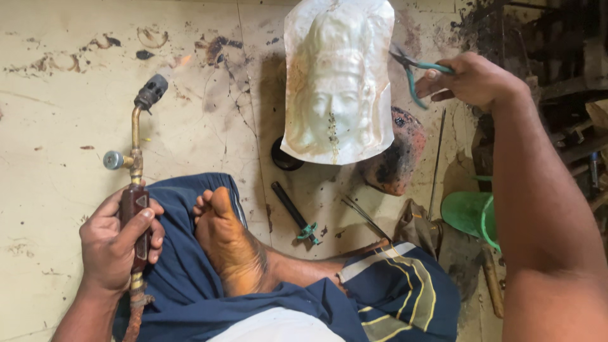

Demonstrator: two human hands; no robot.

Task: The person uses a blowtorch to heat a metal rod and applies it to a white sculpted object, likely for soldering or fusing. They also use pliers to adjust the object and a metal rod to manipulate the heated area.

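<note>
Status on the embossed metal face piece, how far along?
Done: face relief is fully shaped, propped on the floor. In hand: left hand grips the torch, unlit; right hand holds pliers at the sheet's edge. Left: dark seam below the chin looks unfinished.

Head camera, steeply down, close.

Soft, even daylight falls on my floor, bright enough that its pale surface reads clearly, stains and all. The white relief near the floor's far edge is the brightest thing and nearly washes out at the top, its carved detail faint. It throws a soft shadow to its left. The far right corner sinks into darkness, clutter there hard to make out. My right arm, close to the lens, looks slightly soft; my left hand is sharp. No strong glare.
</note>
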